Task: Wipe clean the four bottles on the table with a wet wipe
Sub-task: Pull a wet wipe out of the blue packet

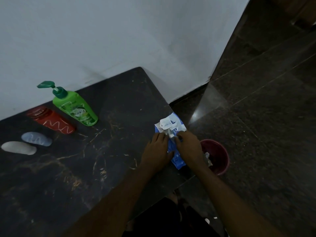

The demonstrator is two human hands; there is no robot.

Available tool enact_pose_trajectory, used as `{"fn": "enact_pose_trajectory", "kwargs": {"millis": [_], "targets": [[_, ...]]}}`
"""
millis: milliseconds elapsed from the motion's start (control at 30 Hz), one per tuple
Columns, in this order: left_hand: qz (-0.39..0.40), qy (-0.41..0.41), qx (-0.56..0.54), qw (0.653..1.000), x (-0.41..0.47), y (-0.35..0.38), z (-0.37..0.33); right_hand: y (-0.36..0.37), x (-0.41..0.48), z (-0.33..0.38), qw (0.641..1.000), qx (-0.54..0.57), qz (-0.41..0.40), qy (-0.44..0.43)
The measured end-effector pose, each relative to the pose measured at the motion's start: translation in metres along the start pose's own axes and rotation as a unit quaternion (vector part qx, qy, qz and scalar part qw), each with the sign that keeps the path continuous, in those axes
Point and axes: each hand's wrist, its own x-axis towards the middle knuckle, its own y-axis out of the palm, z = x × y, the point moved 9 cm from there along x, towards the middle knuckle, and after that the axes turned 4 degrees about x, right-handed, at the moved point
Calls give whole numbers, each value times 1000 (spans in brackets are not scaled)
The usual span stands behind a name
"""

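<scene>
Blue wipe pack (177,159) half hidden: left hand (156,149) presses flat, right hand (188,146) pinches a wipe (171,135).

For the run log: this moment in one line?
step: fetching wipe | left hand: presses wipe pack | right hand: pinches wipe at opening | green bottle, red bottle, blue bottle, white bottle: untouched

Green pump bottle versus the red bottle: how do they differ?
The green pump bottle has a pump head; the red bottle has none. The green pump bottle looks taller and carries a leafy label; the red bottle bears a white zigzag. Both stand upright on the table.
</scene>
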Motion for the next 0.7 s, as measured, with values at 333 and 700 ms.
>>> {"fn": "enact_pose_trajectory", "kwargs": {"millis": [333,700], "targets": [[-3,-22,-45,999,0,-12,-5,-18,-13,-1,956,283,37,65],[-84,-39,-91,991,-40,-60,32,-14,-29,53,854,495,109,122]]}}
